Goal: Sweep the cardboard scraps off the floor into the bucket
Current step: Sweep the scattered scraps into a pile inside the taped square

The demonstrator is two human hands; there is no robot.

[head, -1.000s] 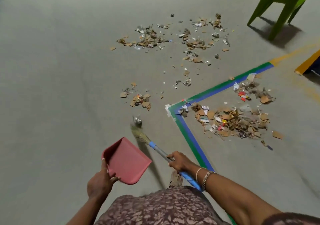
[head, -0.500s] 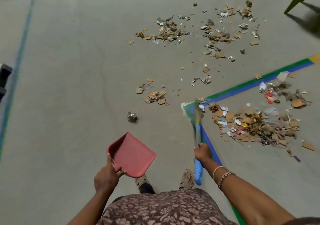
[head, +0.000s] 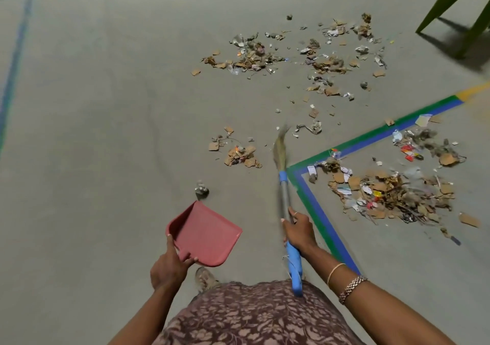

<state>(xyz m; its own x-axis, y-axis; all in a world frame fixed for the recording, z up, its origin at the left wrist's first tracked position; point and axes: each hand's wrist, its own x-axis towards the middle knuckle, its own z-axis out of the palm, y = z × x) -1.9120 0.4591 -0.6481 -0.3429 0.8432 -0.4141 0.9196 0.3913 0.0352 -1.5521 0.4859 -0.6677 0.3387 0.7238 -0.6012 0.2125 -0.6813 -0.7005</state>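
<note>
My left hand [head: 169,263] grips the near edge of a red dustpan [head: 205,232], held above the floor. My right hand [head: 298,229] grips the grey and blue handle of a small broom [head: 284,182], whose straw head [head: 280,148] points away from me and looks blurred. Cardboard scraps lie in several patches: a small heap [head: 240,156] just left of the broom head, a large heap [head: 389,190] inside the taped corner on the right, and scattered piles [head: 305,55] farther off. A crumpled foil bit [head: 201,188] lies just beyond the dustpan. No bucket is in view.
Green and blue floor tape [head: 315,206] forms a corner to the right of the broom. A green plastic chair [head: 461,7] stands at the top right. A blue line [head: 13,60] runs along the far left. My patterned garment and one foot [head: 205,278] show at the bottom.
The broom has swung from the left, by the foil bit, over to the taped corner and now points forward beside the small heap. The dustpan stays in my left hand.
</note>
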